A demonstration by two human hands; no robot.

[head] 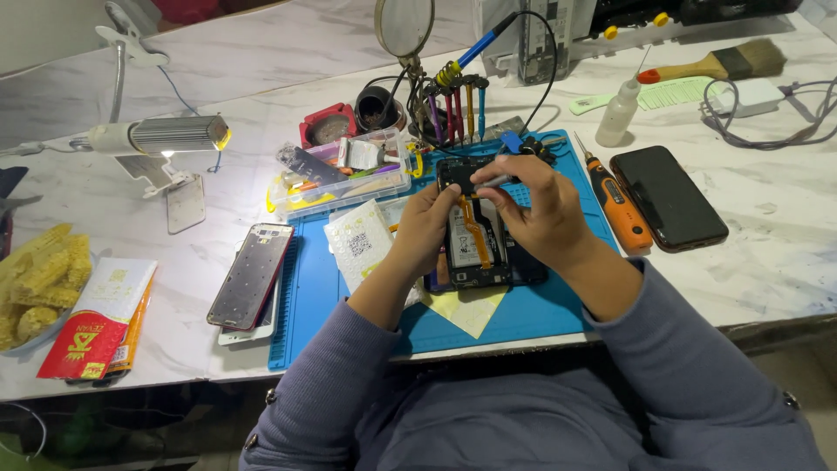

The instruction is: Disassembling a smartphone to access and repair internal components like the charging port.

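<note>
Here, an opened phone [475, 231] is steadied on the blue mat [540, 305] by the left hand [425, 228], fingers closed on its edge; a thin metal tool [495, 181] is pinched by the right hand [540, 214] over its upper end.

Both hands [488, 218] on opened phone [475, 240]

Two phones: one opened phone [475, 231], one black phone [668, 197].
</note>
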